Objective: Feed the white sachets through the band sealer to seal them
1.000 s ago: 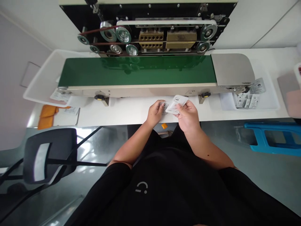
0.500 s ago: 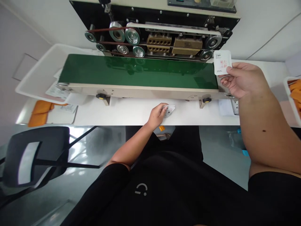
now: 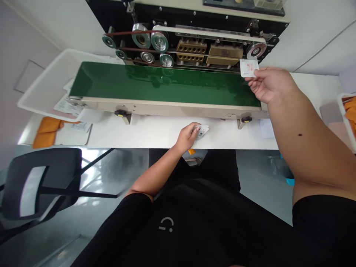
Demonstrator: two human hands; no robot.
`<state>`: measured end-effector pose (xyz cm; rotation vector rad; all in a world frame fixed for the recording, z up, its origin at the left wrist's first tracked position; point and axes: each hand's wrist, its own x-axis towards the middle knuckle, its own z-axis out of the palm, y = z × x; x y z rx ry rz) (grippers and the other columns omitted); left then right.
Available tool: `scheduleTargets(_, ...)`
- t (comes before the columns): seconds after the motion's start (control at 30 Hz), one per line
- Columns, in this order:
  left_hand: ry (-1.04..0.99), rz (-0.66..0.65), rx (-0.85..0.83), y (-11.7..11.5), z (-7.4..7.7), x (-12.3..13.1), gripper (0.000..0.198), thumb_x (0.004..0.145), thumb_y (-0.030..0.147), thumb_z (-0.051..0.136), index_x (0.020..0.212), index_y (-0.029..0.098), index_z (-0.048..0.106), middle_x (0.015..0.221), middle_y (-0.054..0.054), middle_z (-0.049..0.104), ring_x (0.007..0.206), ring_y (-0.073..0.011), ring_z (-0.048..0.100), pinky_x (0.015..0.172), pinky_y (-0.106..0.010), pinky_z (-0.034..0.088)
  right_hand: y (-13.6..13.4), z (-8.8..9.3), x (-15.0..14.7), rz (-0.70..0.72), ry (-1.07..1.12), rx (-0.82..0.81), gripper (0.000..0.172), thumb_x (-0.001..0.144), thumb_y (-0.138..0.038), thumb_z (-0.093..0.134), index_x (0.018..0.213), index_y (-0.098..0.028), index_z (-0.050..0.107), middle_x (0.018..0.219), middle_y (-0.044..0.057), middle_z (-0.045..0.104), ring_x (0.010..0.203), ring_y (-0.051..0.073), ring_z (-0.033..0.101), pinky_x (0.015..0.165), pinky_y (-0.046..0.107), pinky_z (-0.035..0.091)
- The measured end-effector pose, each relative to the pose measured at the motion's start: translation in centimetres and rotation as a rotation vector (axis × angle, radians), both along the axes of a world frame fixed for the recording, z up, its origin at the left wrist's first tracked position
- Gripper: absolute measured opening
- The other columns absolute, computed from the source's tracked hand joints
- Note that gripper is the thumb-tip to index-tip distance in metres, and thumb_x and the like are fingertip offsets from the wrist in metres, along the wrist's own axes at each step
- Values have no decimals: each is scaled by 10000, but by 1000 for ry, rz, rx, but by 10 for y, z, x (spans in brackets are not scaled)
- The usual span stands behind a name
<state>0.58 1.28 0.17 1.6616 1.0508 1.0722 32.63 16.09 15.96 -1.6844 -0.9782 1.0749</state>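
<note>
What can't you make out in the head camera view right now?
Head view:
- Upper sachet in right hand: print too small to read.
- Lower sachet in left hand: partly hidden by the fingers, print too small.
- Orange items: cut off by the right edge.

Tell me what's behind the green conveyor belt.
Behind the green conveyor belt sit metal pulleys and two brass-coloured blocks; anything lower down is hidden by the belt.
</note>
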Motion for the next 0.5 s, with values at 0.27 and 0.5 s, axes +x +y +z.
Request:
scheduleTargets(0.27,6,34,-11,2,2,-2,377,1069,533,506,1116,210,695,1006,-64,759,870,-179,688,792,-298,523,-116,-27,-76,-105,-125,579,140,1050,-276,595,1145,-189,540,1150,56,666,547,-10,581,477,152,401)
scheduleTargets(0.5,-8,94,-21,3,-3,-1,355,1025,549,588,1061,211,691,923,-39,722,789,-160,641,726,-284,497,-215,-127,-146,186,-225,290,334,898,-443,750,1097,-226,590,891,11,648,688,123,607,606,253,492)
